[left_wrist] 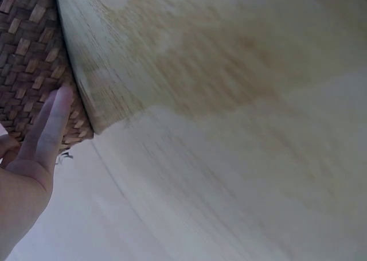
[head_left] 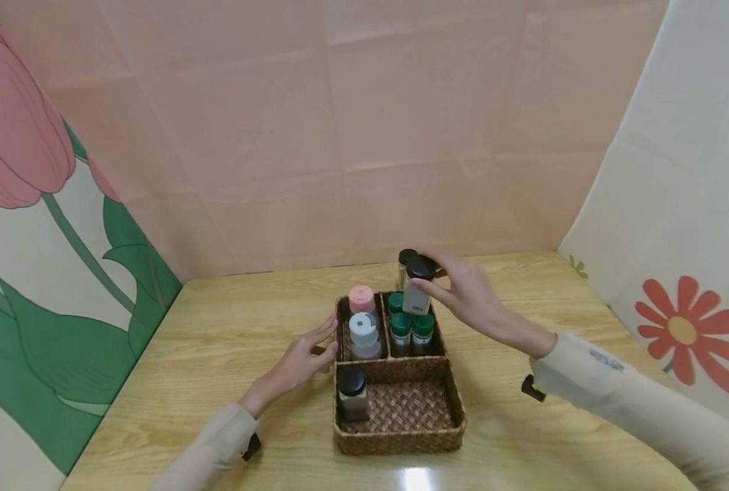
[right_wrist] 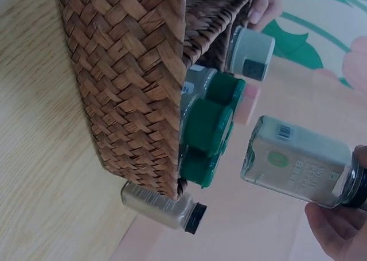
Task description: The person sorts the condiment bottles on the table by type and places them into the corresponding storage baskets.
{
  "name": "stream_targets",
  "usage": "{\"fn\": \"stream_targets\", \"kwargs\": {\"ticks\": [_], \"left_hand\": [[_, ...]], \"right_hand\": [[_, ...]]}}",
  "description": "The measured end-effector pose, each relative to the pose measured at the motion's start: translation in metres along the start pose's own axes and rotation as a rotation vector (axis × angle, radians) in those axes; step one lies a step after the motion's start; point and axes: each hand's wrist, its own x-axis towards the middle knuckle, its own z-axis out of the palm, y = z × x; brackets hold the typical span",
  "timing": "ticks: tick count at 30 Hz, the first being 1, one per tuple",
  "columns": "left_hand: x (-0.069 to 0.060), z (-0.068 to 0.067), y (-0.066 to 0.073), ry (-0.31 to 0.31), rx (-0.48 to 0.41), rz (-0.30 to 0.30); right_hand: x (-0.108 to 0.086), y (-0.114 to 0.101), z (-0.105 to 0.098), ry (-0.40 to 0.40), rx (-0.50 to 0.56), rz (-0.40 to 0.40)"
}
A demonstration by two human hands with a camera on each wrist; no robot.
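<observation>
My right hand (head_left: 471, 293) pinches a clear, squarish spice jar (head_left: 416, 300) by its black lid. In the head view the jar is above the back right compartment of a brown woven basket (head_left: 401, 442); the right wrist view shows its label and barcode. Several green-capped jars (head_left: 400, 324) stand in that compartment. My left hand (head_left: 299, 358) touches the basket's outer left side, its fingers extended along the weave in the left wrist view. The back left compartment holds a pink-capped bottle (head_left: 361, 299) and a white-capped bottle (head_left: 364, 331).
Another black-lidded jar (head_left: 354, 395) stands at the left of the wide front compartment. A slim black-capped bottle (right_wrist: 160, 206) is on the wooden table (head_left: 247, 307) behind the basket. A pink cloth (head_left: 278, 170) hangs beyond the table's far edge.
</observation>
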Motion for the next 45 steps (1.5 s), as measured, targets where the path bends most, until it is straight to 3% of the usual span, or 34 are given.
{"fn": "stream_targets", "kwargs": {"ticks": [14, 23, 32, 39, 45], "left_hand": [[-0.003, 0.001, -0.002, 0.012, -0.042, -0.002], [-0.003, -0.005, 0.027, 0.014, -0.079, -0.001], [-0.001, 0.000, -0.002, 0.012, -0.067, -0.014], [-0.001, 0.000, -0.003, 0.013, -0.076, 0.000], [-0.001, -0.001, -0.003, 0.001, -0.029, -0.007]], "right_hand": [[-0.010, -0.025, -0.005, -0.109, 0.039, 0.011], [-0.016, -0.033, -0.002, -0.127, 0.063, -0.026], [-0.021, -0.046, -0.002, -0.199, 0.080, -0.006], [-0.026, -0.055, 0.002, -0.247, 0.118, 0.019], [-0.029, -0.061, 0.006, -0.276, 0.103, 0.021]]}}
